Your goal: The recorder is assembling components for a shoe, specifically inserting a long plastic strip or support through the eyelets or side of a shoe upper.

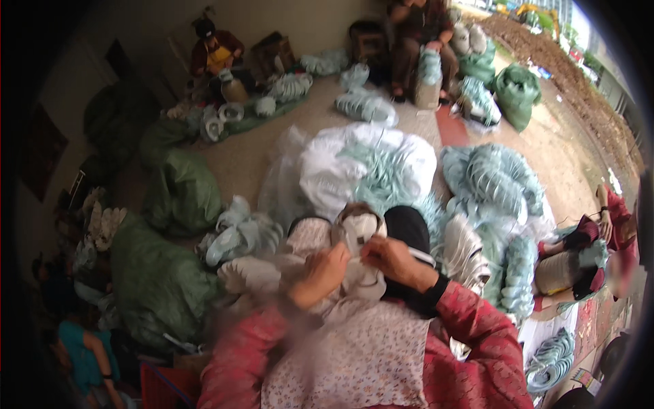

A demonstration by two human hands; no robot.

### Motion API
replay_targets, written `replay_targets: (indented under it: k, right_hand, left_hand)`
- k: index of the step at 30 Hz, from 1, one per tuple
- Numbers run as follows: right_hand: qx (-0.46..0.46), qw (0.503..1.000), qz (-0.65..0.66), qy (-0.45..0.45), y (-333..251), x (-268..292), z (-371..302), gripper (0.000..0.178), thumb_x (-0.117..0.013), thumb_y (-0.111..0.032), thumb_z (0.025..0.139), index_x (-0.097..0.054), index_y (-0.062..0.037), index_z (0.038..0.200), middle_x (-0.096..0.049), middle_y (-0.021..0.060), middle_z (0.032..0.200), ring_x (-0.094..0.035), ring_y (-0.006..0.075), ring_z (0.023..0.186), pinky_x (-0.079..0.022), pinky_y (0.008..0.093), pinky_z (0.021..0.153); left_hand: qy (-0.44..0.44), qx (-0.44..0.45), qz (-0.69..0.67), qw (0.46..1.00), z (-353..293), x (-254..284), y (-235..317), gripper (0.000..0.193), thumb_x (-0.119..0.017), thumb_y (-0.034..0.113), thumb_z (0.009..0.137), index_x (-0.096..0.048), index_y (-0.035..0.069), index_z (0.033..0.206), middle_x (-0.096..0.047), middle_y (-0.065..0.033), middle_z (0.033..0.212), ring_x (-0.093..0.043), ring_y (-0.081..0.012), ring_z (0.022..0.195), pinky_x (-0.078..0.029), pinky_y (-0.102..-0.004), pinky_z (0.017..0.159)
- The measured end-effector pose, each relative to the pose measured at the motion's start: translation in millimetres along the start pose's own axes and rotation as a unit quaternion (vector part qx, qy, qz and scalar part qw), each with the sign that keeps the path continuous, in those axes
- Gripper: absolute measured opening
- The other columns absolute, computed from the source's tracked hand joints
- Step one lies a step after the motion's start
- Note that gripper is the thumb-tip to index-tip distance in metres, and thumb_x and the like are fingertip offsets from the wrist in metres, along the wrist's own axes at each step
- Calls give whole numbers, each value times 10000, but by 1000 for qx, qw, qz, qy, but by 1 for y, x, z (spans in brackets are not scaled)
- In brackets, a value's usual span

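In front of my lap my left hand point(324, 273) is closed at the edge of an off-white, curved piece point(364, 283) with openings in it; its exact kind I cannot make out. My right hand point(398, 262) is bent into a pinch just beside it, and whatever lies between those fingertips is too small to see. Under and behind the hands are my knees, one in patterned cloth and one in black point(407, 228). A patterned apron point(340, 354) covers my lap. Stacked off-white pieces point(252, 274) lie to the left of my left hand.
Ahead stands a white sack point(330, 167) with pale blue strips spilling out. Bundles of pale blue nested pieces point(494, 180) lie at the right. Green sacks point(160, 286) crowd the left side. Other people point(216, 51) sit at the back and at the right, among more bundles.
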State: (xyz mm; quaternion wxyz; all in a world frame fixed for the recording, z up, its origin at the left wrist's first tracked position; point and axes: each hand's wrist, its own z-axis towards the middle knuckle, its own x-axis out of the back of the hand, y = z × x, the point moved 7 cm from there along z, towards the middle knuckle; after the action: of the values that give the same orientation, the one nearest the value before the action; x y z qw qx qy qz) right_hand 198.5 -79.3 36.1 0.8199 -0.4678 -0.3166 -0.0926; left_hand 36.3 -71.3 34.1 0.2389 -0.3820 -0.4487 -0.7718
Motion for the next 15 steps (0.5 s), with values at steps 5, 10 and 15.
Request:
replay_targets:
  k: [5,10,15]
  right_hand:
    - [0,994,-62,-85,-21,1,17,93,-679,-151,795,-647,-85,852,-618,102,862,-621,311,791,-510,393,683]
    - [80,995,-24,-45,-26,-4,42,38,-668,-102,791,-650,-75,812,-611,98,840,-610,270,793,-497,354,700]
    - [69,994,43,-79,-5,-11,55,37,-697,-72,772,-660,-75,776,-613,75,849,-595,231,840,-479,334,738]
  left_hand:
    - [37,-241,80,966,25,54,43,287,-732,125,731,-541,69,937,-578,-107,1031,-607,-323,904,-482,-418,739]
    - [-183,-274,-5,944,33,32,27,380,-764,80,684,-495,56,951,-512,-104,978,-592,-322,893,-477,-413,736]
    - [-173,-265,-86,945,37,26,17,310,-755,81,692,-491,49,849,-509,-98,876,-579,-315,802,-462,-398,677]
